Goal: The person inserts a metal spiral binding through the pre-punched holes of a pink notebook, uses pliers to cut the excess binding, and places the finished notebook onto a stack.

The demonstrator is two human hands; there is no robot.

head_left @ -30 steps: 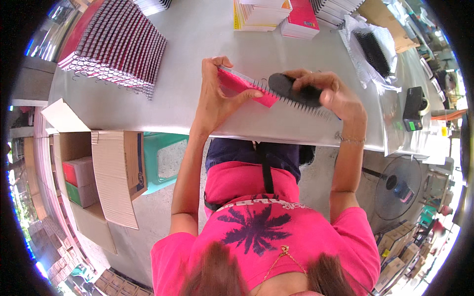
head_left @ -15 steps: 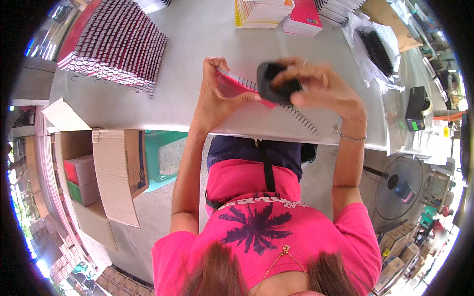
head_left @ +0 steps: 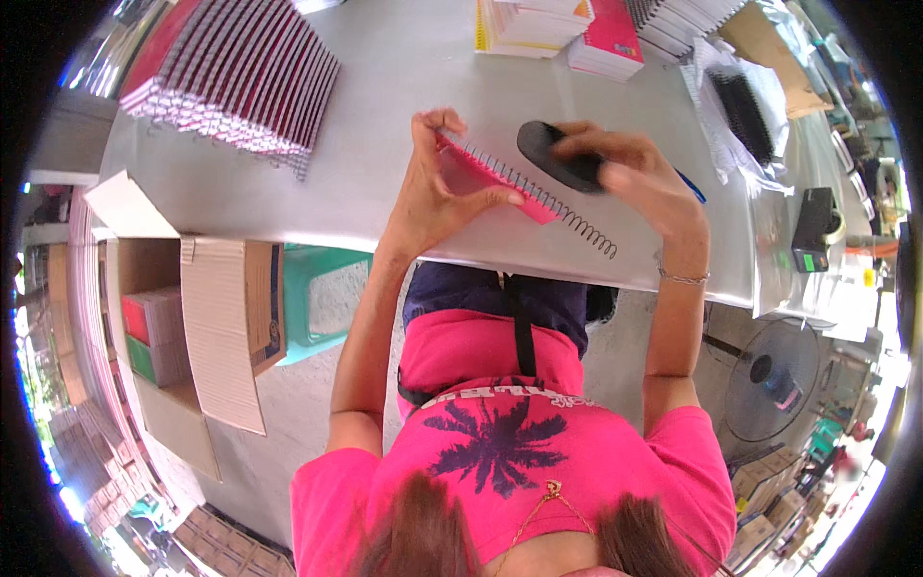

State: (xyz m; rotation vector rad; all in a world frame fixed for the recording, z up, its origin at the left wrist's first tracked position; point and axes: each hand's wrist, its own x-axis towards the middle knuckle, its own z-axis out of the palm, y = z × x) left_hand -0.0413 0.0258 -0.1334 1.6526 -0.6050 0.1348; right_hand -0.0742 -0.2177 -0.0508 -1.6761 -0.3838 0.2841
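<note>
My left hand [head_left: 423,207] grips a pink-covered notebook [head_left: 468,175] at its far left end, fingers behind and thumb along the near side. A dark spiral wire coil [head_left: 586,229] runs through the notebook's upper edge, and its free end sticks out past the right corner. In my right hand [head_left: 654,188] is a black, flat oval object [head_left: 553,165], held just above the coil with a small gap; its exact kind is not clear. Something slim and blue [head_left: 690,187] shows beside that hand on the table.
A tall stack of spiral-bound notebooks [head_left: 240,91] stands at the far left, more piles [head_left: 606,38] at the back. Black coils [head_left: 742,115] lie in white paper at right, near a tape dispenser [head_left: 815,226]. Below are an open carton [head_left: 223,337], a green stool [head_left: 312,308] and a fan [head_left: 769,370].
The black oval object has tilted and moved slightly right, off the coil. More of the coil and notebook edge shows. My left hand keeps its hold; the whole view has shifted a little.
</note>
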